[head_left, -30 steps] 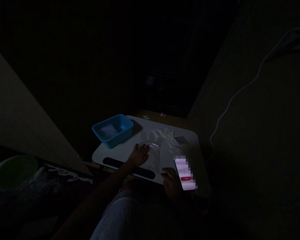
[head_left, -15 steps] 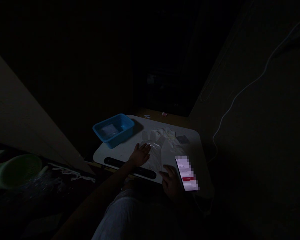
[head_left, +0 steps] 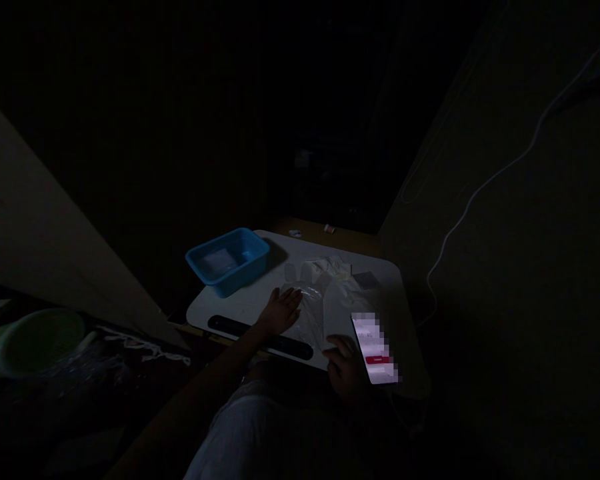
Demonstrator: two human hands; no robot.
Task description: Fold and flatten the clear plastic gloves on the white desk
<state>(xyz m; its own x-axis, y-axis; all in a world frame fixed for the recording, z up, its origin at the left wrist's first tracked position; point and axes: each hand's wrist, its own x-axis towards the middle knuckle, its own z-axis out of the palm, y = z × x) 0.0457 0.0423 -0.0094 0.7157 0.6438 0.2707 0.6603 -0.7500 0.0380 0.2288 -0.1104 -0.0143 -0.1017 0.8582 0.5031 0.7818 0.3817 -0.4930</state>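
The room is very dark. My left hand (head_left: 281, 311) lies flat with fingers stretched out on a clear plastic bag (head_left: 314, 313) on a small white lap table (head_left: 253, 303). My right hand (head_left: 347, 371) is closed round a lit phone (head_left: 375, 347) at the table's near right edge. Pale plastic-wrapped items (head_left: 325, 272) lie beyond the bag. A blue plastic tub (head_left: 228, 261) stands at the table's far left corner.
A black wrist rest (head_left: 260, 335) runs along the table's near edge. A green basin (head_left: 33, 340) sits at the left in shadow. A white cable (head_left: 480, 193) hangs down the dark wall on the right. Small scraps (head_left: 310, 231) lie beyond the table.
Almost nothing changed; the phone in my right hand shifted slightly, and my left hand stayed flat on the bag.
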